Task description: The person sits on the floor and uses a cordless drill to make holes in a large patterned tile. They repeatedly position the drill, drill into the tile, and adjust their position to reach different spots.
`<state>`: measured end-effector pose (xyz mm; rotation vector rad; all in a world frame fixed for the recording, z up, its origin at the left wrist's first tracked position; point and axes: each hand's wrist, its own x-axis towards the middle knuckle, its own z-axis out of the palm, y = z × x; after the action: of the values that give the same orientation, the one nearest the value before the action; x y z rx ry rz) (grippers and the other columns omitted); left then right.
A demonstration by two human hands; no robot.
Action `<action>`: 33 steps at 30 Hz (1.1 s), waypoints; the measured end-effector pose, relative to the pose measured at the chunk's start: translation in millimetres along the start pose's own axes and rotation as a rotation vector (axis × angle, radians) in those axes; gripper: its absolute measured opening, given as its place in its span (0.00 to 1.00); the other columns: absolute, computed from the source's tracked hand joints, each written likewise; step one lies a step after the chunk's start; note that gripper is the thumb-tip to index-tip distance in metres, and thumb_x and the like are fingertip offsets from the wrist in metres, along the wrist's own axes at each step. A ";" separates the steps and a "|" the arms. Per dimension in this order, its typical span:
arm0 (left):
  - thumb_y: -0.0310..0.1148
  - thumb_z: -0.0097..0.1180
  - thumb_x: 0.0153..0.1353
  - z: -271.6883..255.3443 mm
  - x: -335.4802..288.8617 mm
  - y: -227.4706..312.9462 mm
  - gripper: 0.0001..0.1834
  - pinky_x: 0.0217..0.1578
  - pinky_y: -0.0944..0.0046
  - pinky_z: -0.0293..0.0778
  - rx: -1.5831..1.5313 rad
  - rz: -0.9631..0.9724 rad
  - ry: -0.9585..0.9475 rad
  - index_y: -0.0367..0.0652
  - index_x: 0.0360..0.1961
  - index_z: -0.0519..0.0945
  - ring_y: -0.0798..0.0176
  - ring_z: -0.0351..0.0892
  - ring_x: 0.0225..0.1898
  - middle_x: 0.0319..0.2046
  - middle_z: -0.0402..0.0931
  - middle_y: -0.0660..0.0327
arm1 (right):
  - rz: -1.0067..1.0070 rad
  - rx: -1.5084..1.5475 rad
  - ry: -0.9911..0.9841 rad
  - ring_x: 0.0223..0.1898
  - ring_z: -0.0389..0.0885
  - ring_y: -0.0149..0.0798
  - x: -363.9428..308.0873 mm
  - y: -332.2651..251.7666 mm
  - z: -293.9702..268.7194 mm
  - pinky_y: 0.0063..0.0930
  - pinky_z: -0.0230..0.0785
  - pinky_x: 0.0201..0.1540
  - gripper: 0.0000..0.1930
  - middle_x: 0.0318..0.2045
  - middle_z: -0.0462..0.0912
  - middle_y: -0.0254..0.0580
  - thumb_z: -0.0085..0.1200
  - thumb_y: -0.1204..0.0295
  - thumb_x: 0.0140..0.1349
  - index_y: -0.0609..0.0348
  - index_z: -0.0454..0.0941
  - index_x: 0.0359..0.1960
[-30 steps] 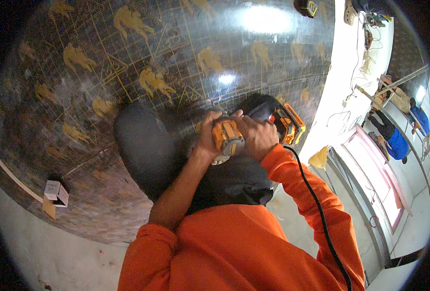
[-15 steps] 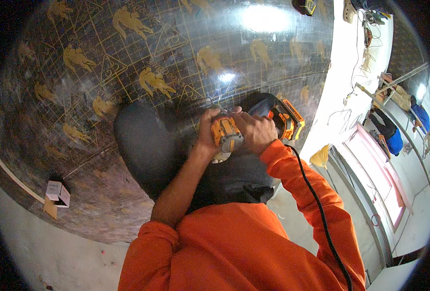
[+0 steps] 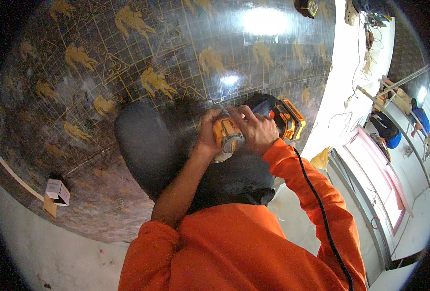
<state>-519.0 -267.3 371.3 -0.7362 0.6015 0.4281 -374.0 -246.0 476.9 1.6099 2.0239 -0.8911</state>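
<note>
An orange and black cordless drill (image 3: 228,136) lies across my lap, its round rear end toward me. My left hand (image 3: 208,133) is closed around the drill's body from the left, thumb along the top near the front. My right hand (image 3: 256,131) bends over the drill's right side, with its knuckles raised and fingertips partly hidden. Beyond that wrist shows the orange-trimmed battery (image 3: 292,120). The front tip of the drill, near the dark panel (image 3: 176,63), is hard to make out. Black trousers (image 3: 147,150) cover my bent knees.
A small open carton (image 3: 57,192) sits at the panel's left edge. A tape measure (image 3: 312,8) lies at the far right edge. Cables (image 3: 368,36) trail over the white floor. Metal bars (image 3: 394,119) and other people (image 3: 389,130) are at the right. A black cord (image 3: 314,194) runs along my right sleeve.
My right hand has shifted slightly and its fingers are lifted higher and more bent. The drill stays nearly in place in my left hand. A person at the right has changed posture.
</note>
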 end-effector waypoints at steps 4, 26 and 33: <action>0.48 0.50 0.60 -4.3 1.0 0.7 0.24 0.46 0.54 0.78 0.004 0.016 0.055 0.37 0.46 0.77 0.54 0.82 0.40 0.40 0.80 0.53 | -0.026 0.058 0.058 0.36 0.84 0.51 -3.7 3.4 6.3 0.46 0.80 0.31 0.43 0.48 0.76 0.46 0.58 0.70 0.51 0.48 0.55 0.71; 0.49 0.47 0.61 -9.3 9.9 -0.5 0.32 0.58 0.55 0.71 -0.046 -0.043 -0.117 0.31 0.56 0.75 0.53 0.77 0.53 0.53 0.77 0.50 | 0.094 0.013 -0.082 0.40 0.85 0.50 -0.9 -2.5 5.7 0.47 0.79 0.38 0.42 0.48 0.81 0.45 0.63 0.61 0.47 0.40 0.62 0.68; 0.48 0.47 0.60 -5.4 3.6 -1.0 0.31 0.58 0.55 0.71 0.029 -0.022 -0.040 0.31 0.55 0.76 0.53 0.78 0.53 0.52 0.78 0.51 | 0.103 -0.026 -0.088 0.41 0.85 0.49 -2.2 -3.7 6.8 0.46 0.79 0.37 0.43 0.49 0.81 0.43 0.65 0.62 0.45 0.39 0.62 0.67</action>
<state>-517.7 -271.3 366.4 -0.7043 0.5607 0.4124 -377.4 -252.8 474.3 1.6161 1.8683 -0.8788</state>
